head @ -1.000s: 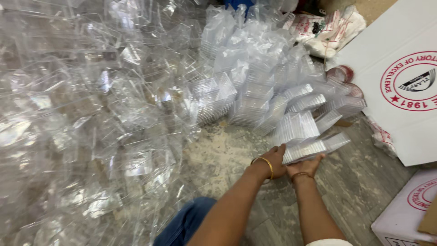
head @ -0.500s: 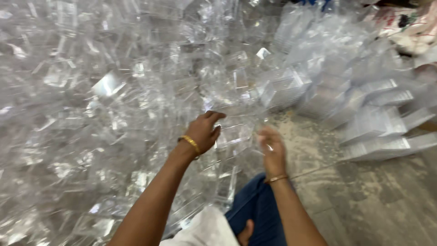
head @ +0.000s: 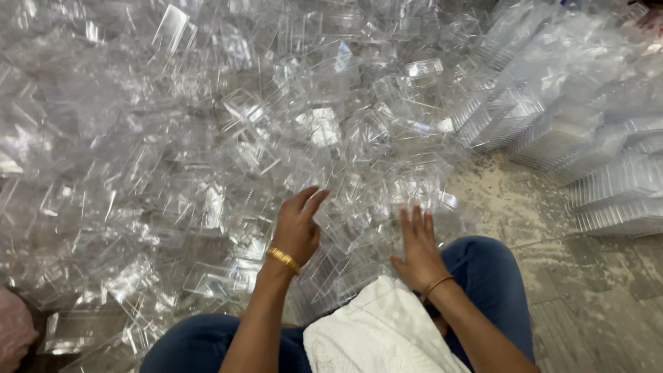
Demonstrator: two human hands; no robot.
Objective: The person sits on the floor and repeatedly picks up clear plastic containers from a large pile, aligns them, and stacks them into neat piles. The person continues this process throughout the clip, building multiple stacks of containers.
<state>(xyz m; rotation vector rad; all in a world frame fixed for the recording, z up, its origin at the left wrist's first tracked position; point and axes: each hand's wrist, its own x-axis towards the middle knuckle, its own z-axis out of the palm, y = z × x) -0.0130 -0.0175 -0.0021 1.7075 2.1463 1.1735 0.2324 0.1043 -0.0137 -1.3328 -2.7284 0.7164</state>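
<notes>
Across the floor (head: 552, 304), a heap of clear plastic boxes (head: 228, 138) is spreading to its far edge; the left hand (head: 298, 228) is resting on the heap, fingers loosely curled; the right hand (head: 416, 250) is lying flat, fingers spread, on boxes beside the knee (head: 483, 269); neat stacks of boxes (head: 608, 186) are sitting at right.

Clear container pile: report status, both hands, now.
Left hand open, fingers on the clear container pile. Right hand open, flat on it. White cloth on lap. Neat stacks right.

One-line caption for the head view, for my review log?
Seated person's left hand and right hand reach into a heap of clear plastic boxes on the floor.
</notes>
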